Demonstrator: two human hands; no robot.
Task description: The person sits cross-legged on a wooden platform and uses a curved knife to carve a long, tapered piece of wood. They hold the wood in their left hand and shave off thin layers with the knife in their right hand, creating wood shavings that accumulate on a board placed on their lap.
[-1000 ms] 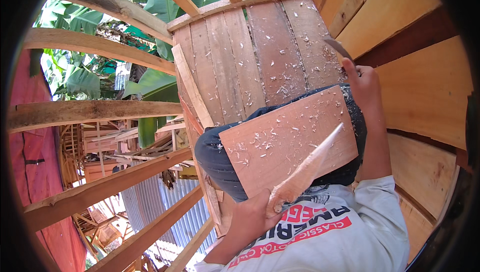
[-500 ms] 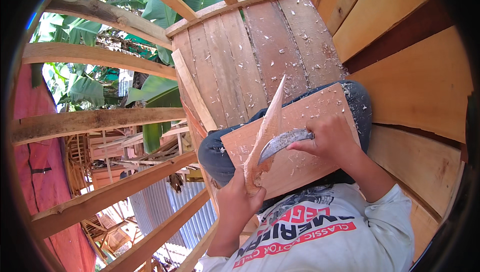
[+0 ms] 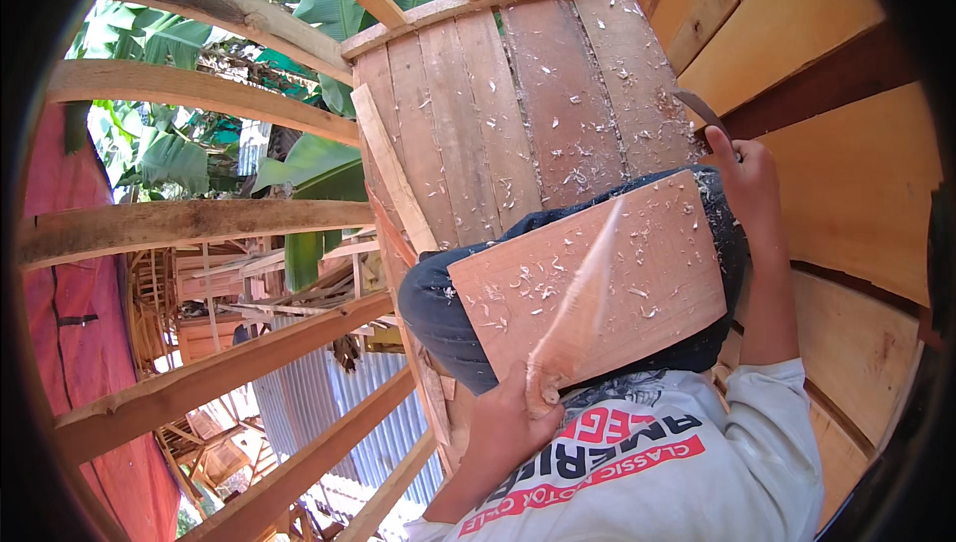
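My left hand (image 3: 506, 428) is closed round the thick lower end of a carved piece of pale wood (image 3: 576, 318), which tapers to a long point. The piece slants up and to the right over a flat wooden board (image 3: 672, 268) on my lap. Out to the right, clear of the board, my right hand (image 3: 749, 184) is raised and wrapped round a knife with a curved blade (image 3: 700, 107). Its handle is mostly hidden in the fingers. Blade and wood are well apart. Curled shavings lie on the board.
My legs in dark jeans (image 3: 428, 308) support the board. Beyond them is a plank floor (image 3: 458, 134) strewn with shavings. Upright orange-brown planks (image 3: 836, 179) wall the right side close to my right arm. Spaced wooden rails (image 3: 209, 218) run along the left, with banana leaves outside.
My right hand has lifted the knife off the wood, up and to the right. My left hand has shifted slightly right and down, and the wood now leans further right over the board.
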